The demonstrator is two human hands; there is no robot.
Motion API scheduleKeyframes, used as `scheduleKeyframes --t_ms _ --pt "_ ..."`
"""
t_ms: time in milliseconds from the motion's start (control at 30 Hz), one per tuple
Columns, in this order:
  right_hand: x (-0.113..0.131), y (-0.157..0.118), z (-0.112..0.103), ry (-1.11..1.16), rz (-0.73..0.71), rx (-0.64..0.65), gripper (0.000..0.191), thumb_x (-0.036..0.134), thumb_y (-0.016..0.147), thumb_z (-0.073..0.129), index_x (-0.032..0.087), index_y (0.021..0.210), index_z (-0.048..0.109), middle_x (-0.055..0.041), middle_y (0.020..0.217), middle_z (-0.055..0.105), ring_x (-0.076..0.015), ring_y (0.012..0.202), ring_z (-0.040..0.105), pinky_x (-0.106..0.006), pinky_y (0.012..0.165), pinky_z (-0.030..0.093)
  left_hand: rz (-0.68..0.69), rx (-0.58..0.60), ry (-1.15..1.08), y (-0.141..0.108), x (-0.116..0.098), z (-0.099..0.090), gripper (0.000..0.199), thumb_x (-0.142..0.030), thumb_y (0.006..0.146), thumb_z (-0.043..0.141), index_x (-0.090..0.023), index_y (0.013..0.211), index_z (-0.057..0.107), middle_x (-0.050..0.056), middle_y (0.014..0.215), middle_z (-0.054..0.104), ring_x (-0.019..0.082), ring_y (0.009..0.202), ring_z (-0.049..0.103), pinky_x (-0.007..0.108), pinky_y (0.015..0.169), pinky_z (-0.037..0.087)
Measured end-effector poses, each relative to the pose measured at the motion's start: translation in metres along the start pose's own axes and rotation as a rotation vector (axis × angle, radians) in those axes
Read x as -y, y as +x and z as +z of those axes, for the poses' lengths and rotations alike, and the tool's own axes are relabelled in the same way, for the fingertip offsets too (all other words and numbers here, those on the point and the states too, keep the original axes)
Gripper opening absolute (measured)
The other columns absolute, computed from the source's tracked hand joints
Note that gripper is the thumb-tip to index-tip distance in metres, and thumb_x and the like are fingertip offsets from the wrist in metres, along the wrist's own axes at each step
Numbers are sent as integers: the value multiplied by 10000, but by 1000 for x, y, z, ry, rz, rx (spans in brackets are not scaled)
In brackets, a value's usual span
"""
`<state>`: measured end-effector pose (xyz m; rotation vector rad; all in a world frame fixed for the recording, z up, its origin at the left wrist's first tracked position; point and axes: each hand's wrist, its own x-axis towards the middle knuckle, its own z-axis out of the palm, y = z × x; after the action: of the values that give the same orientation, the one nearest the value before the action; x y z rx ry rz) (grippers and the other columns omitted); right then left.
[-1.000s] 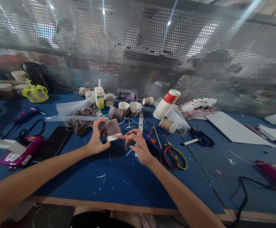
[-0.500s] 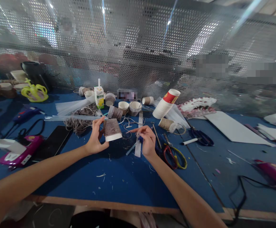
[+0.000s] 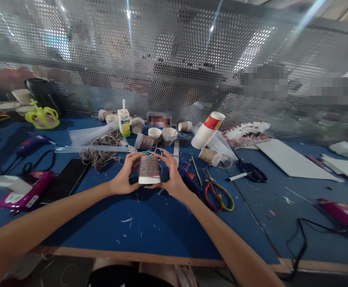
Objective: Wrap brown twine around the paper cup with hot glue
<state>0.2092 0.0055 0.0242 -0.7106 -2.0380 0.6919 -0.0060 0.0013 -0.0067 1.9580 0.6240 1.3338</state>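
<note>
Above front-middle of table (image 3: 150,235): wrapped cup (image 3: 149,166), held up btwn both hands, clear of the surface; brown cord wound round most of it, white band bare at lower end.
Left hand (image 3: 126,175): clamped on cup's L side, fingers up top, thumb low.
Right hand (image 3: 170,177): clamped on cup's R side, fingers nr top edge, thumb low.
Cord pile (image 3: 99,156): loose brown tangle, L & a bit behind the hands; clear sticks (image 3: 72,150) lie across it.
Drink carton (image 3: 124,123): upright behind cord pile, w/ white straw (image 3: 124,104) in top.
Second wrapped cup (image 3: 144,142): on its side, just behind the held one.
Paper cup stack (image 3: 206,134): tilted, back R, red label on uppermost cup.
Scissors (image 3: 218,195): flat, R of right hand, 1 red handle, 1 yellow.
Blue glue gun (image 3: 190,181): btwn right hand & scissors, partly hidden.
Marker (image 3: 237,177): white, further R, touching or just beside dark-handled scissors (image 3: 254,171), can't tell which.
Yellow crown (image 3: 42,117): back L, upright.
Metal screen (image 3: 174,52): perforated, across the back.
</note>
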Motion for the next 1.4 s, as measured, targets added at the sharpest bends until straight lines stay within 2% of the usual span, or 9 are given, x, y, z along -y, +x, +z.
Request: scheduleKeyframes --t_ms 133,267,367,467,633,833,1000,1233,1400 --pt "4 -1 3 -13 53 -22 931 517 710 742 288 1444 216 -144 1502 358 -291 1405 320 -548 1158 231 -9 -16 147 2 0 1 810 -237 729 713 -285 1406 270 139 1328 333 334 1305 395 540 1016 465" --pt "10 -4 4 55 186 -46 895 512 692 758 259 1406 281 -176 1404 497 -293 1127 621 -504 973 479 -35 -292 327 3 9 -1 735 -214 730 709 -260 1358 328 132 1276 368 306 1240 451 497 937 526" --pt "16 -8 -2 -4 269 -78 552 508 830 603 221 1269 430 -137 1118 691 -207 695 708 -368 657 567 -12 -467 410 5 17 -2 708 -238 712 735 -243 1311 357 132 1270 363 304 1239 446 478 919 530" --pt "22 -7 -13 -195 242 -200 286 433 936 408 215 1074 530 -73 834 722 -183 621 672 -312 606 523 29 -516 415 6 22 -3 690 -246 719 737 -247 1290 350 132 1288 346 297 1267 424 453 927 521" --pt "21 2 -39 -633 358 -368 285 403 882 453 168 1026 525 -154 975 644 -311 989 604 -442 845 482 46 -498 264 3 27 -1 760 -258 699 749 -268 1292 273 144 1330 306 289 1250 454 458 922 520" --pt "8 -10 -79 -808 637 131 645 516 656 695 134 1129 479 -193 1143 488 -382 1045 551 -496 859 454 -10 -411 287 5 25 0 719 -249 696 728 -226 1277 305 133 1268 345 279 1223 464 467 978 487" --pt "8 -17 -79 -912 725 204 615 316 605 710 73 1118 473 -209 1093 502 -386 1033 549 -440 825 453 -11 -401 275 6 20 1 729 -252 673 741 -213 1265 317 133 1256 349 290 1224 466 469 977 489" --pt "7 -11 -53 -1153 722 203 330 247 678 642 44 931 584 -240 928 613 -372 924 584 -450 809 435 15 -386 313 4 21 0 736 -248 674 738 -228 1269 306 116 1218 350 280 1187 481 476 957 498" --pt "6 -9 -70 -884 652 -102 175 281 705 579 133 798 591 -181 864 639 -345 903 594 -446 819 443 -44 -335 327 3 17 -2 798 -252 688 734 -233 1337 270 119 1232 328 294 1190 463 501 968 490"
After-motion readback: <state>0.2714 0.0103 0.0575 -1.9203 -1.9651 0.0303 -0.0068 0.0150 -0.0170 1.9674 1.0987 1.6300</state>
